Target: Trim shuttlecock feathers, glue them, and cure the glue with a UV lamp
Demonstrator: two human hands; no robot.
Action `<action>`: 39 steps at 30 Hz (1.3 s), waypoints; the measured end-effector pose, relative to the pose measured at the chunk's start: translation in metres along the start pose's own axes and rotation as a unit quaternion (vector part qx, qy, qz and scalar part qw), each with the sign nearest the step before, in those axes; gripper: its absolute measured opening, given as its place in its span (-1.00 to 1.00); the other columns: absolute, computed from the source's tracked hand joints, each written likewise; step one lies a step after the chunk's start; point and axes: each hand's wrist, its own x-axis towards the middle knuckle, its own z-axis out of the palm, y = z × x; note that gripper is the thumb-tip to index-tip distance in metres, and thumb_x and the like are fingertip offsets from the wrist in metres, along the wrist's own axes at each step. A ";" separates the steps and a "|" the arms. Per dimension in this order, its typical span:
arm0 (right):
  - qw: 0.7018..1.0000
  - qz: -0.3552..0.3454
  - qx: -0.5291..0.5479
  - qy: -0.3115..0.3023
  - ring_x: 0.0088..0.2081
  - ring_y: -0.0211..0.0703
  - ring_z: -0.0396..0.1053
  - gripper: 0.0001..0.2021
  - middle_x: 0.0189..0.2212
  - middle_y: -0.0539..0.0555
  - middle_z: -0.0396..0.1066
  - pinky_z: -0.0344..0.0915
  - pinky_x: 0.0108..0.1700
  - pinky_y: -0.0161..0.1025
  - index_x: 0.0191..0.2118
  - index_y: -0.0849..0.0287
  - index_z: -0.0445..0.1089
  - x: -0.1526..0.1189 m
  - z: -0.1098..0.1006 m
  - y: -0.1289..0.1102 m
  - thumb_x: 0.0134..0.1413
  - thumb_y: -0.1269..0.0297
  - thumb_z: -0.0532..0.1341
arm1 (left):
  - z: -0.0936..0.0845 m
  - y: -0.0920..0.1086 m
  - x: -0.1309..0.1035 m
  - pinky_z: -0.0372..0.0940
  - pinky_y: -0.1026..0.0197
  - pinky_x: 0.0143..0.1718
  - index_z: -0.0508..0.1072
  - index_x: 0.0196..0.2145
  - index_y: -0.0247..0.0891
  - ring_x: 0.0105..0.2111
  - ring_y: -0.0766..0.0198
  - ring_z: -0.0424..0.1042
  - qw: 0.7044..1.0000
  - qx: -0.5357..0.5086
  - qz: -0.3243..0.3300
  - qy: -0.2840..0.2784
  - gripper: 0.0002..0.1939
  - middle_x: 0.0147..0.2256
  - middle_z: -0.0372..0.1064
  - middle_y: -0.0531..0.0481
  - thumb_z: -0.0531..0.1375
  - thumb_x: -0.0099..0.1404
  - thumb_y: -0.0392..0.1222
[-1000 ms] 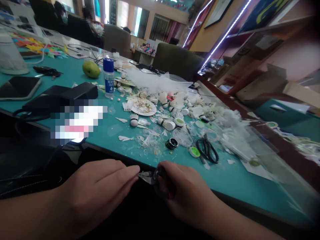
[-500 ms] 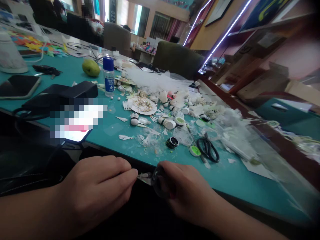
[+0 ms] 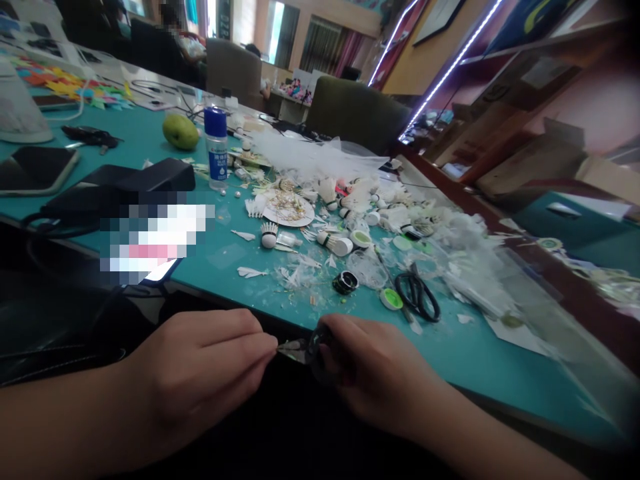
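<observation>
Dark-handled pliers [image 3: 296,348] are gripped in my right hand [image 3: 375,367], its fingers wrapped round the handles. The jaws point left, at the fingertips of my left hand [image 3: 210,373]. Those fingers are pinched together at the jaw tips, and what they hold is too small or hidden to make out. Both hands are just in front of the table's near edge. Beyond them on the green tabletop lie a small black jar [image 3: 345,283], a bright green lid [image 3: 391,299], black-handled scissors [image 3: 417,293] and a cut-down shuttlecock [image 3: 269,237].
A white plate [image 3: 309,217] bears gold-coloured bits, with shuttlecocks and clear plastic [image 3: 320,157] heaped around it. A blue-capped glue bottle [image 3: 217,153] stands near a green fruit [image 3: 180,131]. On the left are a lit phone [image 3: 163,268] and a black case [image 3: 160,177]. People sit farther back.
My left fingertips and the pliers' jaws remain together, with only a slight shift of the hands. The pliers have turned a little in my right hand. The objects on the table stay put.
</observation>
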 end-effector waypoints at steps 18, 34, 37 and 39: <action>0.995 -0.060 -0.070 0.045 -0.52 -0.25 0.18 -0.77 -0.49 -0.03 0.32 -0.08 -0.49 -0.24 -0.21 0.19 0.24 -0.001 -0.001 0.005 -0.03 0.55 0.10 | -0.002 0.004 0.006 0.20 0.41 -0.41 0.55 -0.29 -0.26 -0.44 0.46 0.37 0.986 -0.103 -0.124 -0.039 -0.80 -0.44 0.38 0.10 0.13 0.35 -0.41; 0.992 -0.075 -0.094 0.049 -0.50 -0.20 0.19 -0.74 -0.48 -0.02 0.32 -0.06 -0.47 -0.21 -0.19 0.17 0.24 0.000 -0.002 0.004 -0.03 0.57 0.09 | -0.005 0.005 0.015 0.23 0.41 -0.50 0.55 -0.49 -0.20 -0.52 0.40 0.39 0.942 -0.168 -0.280 -0.081 -0.83 -0.54 0.42 0.13 0.21 0.21 -0.33; 0.992 -0.075 -0.093 0.036 -0.51 -0.21 0.14 -0.76 -0.49 -0.02 0.30 -0.07 -0.47 -0.21 -0.22 0.18 0.25 0.001 -0.003 0.004 -0.04 0.57 0.09 | -0.005 0.005 0.015 0.23 0.40 -0.53 0.56 -0.49 -0.19 -0.52 0.37 0.40 0.923 -0.190 -0.316 -0.106 -0.84 -0.53 0.43 0.11 0.21 0.21 -0.29; 0.993 -0.077 -0.089 0.027 -0.52 -0.22 0.11 -0.79 -0.49 -0.03 0.29 -0.08 -0.47 -0.22 -0.25 0.17 0.26 0.001 -0.003 0.005 -0.03 0.56 0.09 | -0.004 0.004 0.015 0.24 0.40 -0.56 0.56 -0.49 -0.18 -0.53 0.35 0.41 0.913 -0.200 -0.334 -0.119 -0.85 -0.53 0.43 0.11 0.22 0.21 -0.27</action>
